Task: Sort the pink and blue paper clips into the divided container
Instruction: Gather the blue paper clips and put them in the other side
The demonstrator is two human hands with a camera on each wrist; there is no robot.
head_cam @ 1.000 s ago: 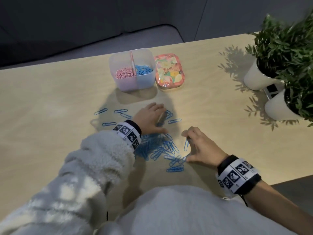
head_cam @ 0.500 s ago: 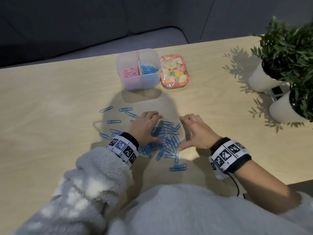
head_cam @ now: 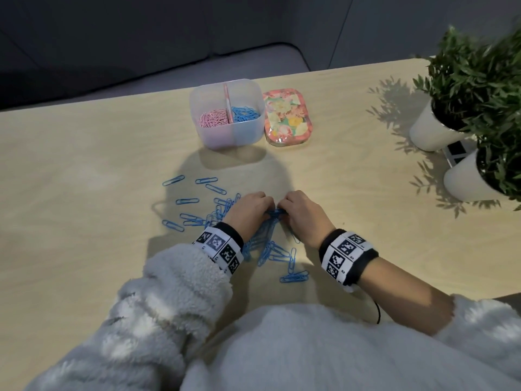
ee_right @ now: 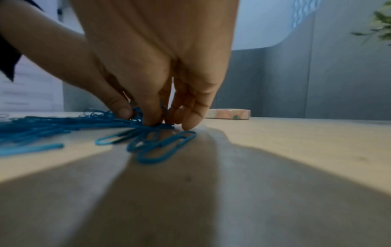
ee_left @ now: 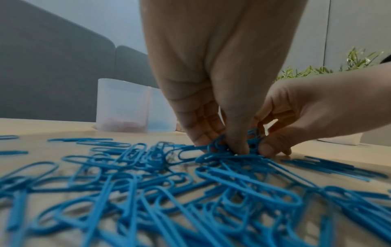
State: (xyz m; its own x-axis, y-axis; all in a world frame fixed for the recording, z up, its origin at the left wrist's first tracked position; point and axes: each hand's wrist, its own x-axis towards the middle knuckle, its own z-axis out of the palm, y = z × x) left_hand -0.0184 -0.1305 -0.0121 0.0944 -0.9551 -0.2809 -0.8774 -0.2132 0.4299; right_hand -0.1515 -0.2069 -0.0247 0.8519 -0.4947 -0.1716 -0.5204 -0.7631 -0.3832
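Blue paper clips (head_cam: 270, 249) lie scattered on the wooden table (head_cam: 84, 165) near its front edge, several more spread to the left (head_cam: 186, 201). My left hand (head_cam: 251, 211) and right hand (head_cam: 298, 211) meet fingertip to fingertip over a bunch of blue clips (head_cam: 275, 213) and pinch it together. The left wrist view shows the left hand (ee_left: 220, 142) with thumb and fingers curled onto the clips (ee_left: 251, 143). The right hand (ee_right: 156, 117) pinches the same bunch. The divided translucent container (head_cam: 228, 136) stands behind, pink clips (head_cam: 212, 119) in its left half, blue clips (head_cam: 245, 114) in its right.
A flowered tin lid (head_cam: 287, 118) lies right of the container. Two white pots with green plants (head_cam: 431, 128) (head_cam: 473, 179) stand at the table's right edge. A dark sofa runs behind the table.
Both hands have swept inward across the table, raking the blue clips into a bunch, and now meet and pinch it at the middle.
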